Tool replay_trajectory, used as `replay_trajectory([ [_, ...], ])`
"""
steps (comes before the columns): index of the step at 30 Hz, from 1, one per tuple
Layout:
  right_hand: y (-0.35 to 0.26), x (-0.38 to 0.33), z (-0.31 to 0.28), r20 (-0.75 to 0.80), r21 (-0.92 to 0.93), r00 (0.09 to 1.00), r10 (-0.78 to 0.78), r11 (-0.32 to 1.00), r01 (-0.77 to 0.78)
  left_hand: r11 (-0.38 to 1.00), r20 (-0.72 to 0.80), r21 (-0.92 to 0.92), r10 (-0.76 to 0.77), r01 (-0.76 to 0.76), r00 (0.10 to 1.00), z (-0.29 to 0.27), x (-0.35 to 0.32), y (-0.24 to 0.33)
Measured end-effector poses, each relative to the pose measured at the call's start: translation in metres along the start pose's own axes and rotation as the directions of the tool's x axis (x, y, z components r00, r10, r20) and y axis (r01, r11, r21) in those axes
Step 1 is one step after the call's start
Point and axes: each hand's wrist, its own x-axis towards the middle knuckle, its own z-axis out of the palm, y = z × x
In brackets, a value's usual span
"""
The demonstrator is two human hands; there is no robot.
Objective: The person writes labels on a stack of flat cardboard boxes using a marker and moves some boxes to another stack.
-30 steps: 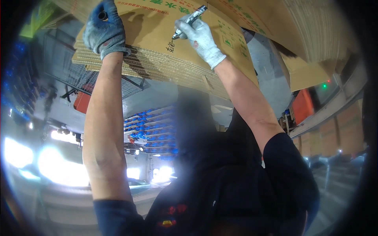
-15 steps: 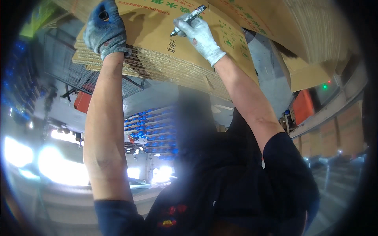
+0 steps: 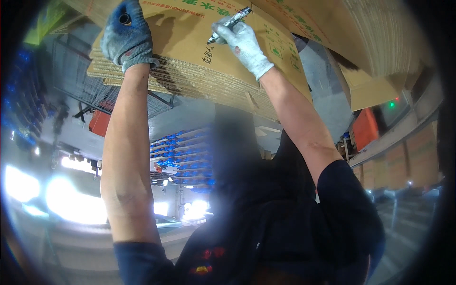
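My right hand (image 3: 242, 42), in a pale work glove with a reddish mark, grips a marker pen (image 3: 237, 18) slantwise. Its tip is at the cardboard, beside a short line of black handwriting (image 3: 208, 55). Under both hands is a stack of flat brown cardboard boxes (image 3: 190, 40), printed in red and green. At the stack's left end is my left hand (image 3: 127, 40), in a grey-blue glove, closed around a small dark round thing with a hollow-looking end (image 3: 125, 19). What that thing is, I cannot make out.
More cardboard (image 3: 375, 90) leans at the right, by an orange-red object (image 3: 365, 130). A wire mesh frame (image 3: 90, 78) stands on the floor at the left. Blue stacked racks (image 3: 183, 156) are farther off. Bright light glares at the lower left.
The right hand and marker have shifted slightly right and down. More black strokes now show on the cardboard. My left hand stays where it was.
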Motion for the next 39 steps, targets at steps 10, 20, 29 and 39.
replay_trajectory([
  [10,0.000,-0.022,-0.013,0.057,-0.072,0.998,-0.011,0.997,0.015,0.999,-0.026,0.029,-0.029,0.030,0.999,0.001,0.000,-0.005],
  [20,0.000,-0.019,-0.012,-0.017,-0.027,0.999,0.030,0.999,-0.030,1.000,-0.029,-0.029,-0.006,0.005,1.000,0.003,0.000,-0.009],
  [29,-0.009,-0.071,-0.023,0.140,0.118,0.942,-0.305,0.950,0.290,0.965,-0.253,-0.170,0.150,-0.197,0.956,0.002,0.000,-0.001],
  [39,-0.117,-0.055,-0.072,0.411,-0.785,0.331,-0.849,-0.145,0.603,0.907,-0.390,-0.318,0.142,-0.277,0.910,-0.017,0.001,-0.008],
])
